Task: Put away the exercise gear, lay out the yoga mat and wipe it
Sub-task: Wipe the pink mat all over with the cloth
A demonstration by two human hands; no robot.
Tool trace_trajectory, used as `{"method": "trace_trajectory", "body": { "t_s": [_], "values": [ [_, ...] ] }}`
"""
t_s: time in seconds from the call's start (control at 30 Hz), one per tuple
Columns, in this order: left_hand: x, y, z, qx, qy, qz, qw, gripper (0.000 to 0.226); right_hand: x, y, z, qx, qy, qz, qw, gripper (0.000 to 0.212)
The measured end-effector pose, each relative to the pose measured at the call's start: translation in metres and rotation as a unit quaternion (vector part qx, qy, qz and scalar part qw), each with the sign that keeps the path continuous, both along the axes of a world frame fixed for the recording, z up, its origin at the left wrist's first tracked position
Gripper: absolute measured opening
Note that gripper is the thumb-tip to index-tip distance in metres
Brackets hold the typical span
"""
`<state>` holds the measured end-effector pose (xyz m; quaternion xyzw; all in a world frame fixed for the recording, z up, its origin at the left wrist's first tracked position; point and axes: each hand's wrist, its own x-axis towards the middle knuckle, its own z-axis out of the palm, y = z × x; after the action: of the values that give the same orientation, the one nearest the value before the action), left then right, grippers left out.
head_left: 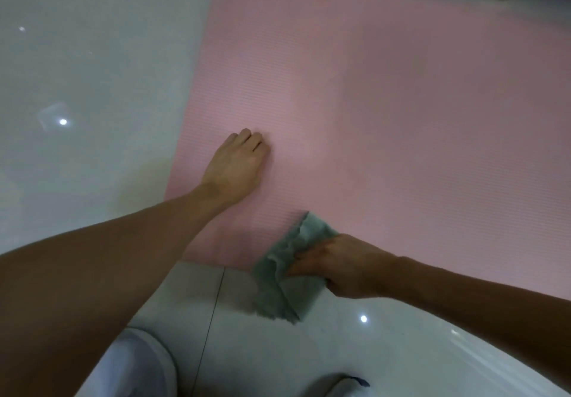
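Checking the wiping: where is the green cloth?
Head view, lower centre: the green cloth, gripped by the right hand, lies partly on the pink yoga mat, partly on the tiled floor.

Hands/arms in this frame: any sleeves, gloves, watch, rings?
Nothing worn that shows. The left arm and right arm are bare to the frame edge, no sleeve or cuff. The left hand and right hand are ungloved; no watch or band on either wrist. No ring visible, though the picture is soft.
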<state>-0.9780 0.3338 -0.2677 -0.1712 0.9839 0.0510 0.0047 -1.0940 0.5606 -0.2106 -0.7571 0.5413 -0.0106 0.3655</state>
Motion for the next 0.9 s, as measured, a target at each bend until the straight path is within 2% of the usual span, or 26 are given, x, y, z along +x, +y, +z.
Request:
{"method": "trace_trajectory", "body": {
  "t_s": [0.07,0.13,0.2,0.23,0.3,0.37,0.47,0.57,0.73,0.8,0.9],
  "values": [
    [-0.018,-0.01,0.004,-0.01,0.001,-0.009,1.0,0.009,-0.018,-0.018,0.008,0.02,0.001,-0.114,0.993,0.057],
    [-0.041,-0.019,0.004,-0.007,0.012,-0.01,1.0,0.012,-0.042,-0.036,0.014,0.017,-0.052,-0.243,0.968,0.058],
    [-0.07,-0.023,0.005,0.017,0.041,0.008,0.999,0.033,-0.069,-0.053,0.022,0.005,-0.096,-0.349,0.932,0.041],
    [-0.086,-0.023,0.007,0.034,0.043,0.023,0.998,0.047,-0.083,-0.06,0.024,-0.005,-0.094,-0.399,0.912,0.031],
    [-0.117,-0.02,0.012,0.063,0.012,0.051,0.997,0.058,-0.108,-0.071,0.026,-0.02,-0.065,-0.469,0.88,0.02],
    [-0.142,-0.017,0.011,0.085,-0.024,0.059,0.994,0.065,-0.128,-0.078,0.026,-0.022,-0.027,-0.491,0.871,0.017],
    [-0.153,-0.015,-0.007,0.097,-0.024,0.035,0.994,0.067,-0.152,-0.089,0.02,-0.026,0.026,-0.498,0.866,0.021],
    [-0.14,-0.01,-0.025,0.099,0.008,0.018,0.995,0.067,-0.174,-0.101,0.008,-0.018,0.063,-0.516,0.854,0.022],
    [-0.142,-0.007,-0.031,0.079,0.049,0.034,0.995,0.059,-0.223,-0.138,0.001,0.048,0.137,-0.48,0.865,0.02],
    [-0.145,-0.007,-0.031,0.085,0.07,0.044,0.993,0.055,-0.252,-0.166,0.006,0.0,0.18,-0.495,0.85,0.023],
    [-0.145,-0.008,-0.032,0.08,0.084,0.052,0.992,0.054,-0.285,-0.211,0.021,-0.147,0.208,-0.532,0.808,0.029]
  ]
}}
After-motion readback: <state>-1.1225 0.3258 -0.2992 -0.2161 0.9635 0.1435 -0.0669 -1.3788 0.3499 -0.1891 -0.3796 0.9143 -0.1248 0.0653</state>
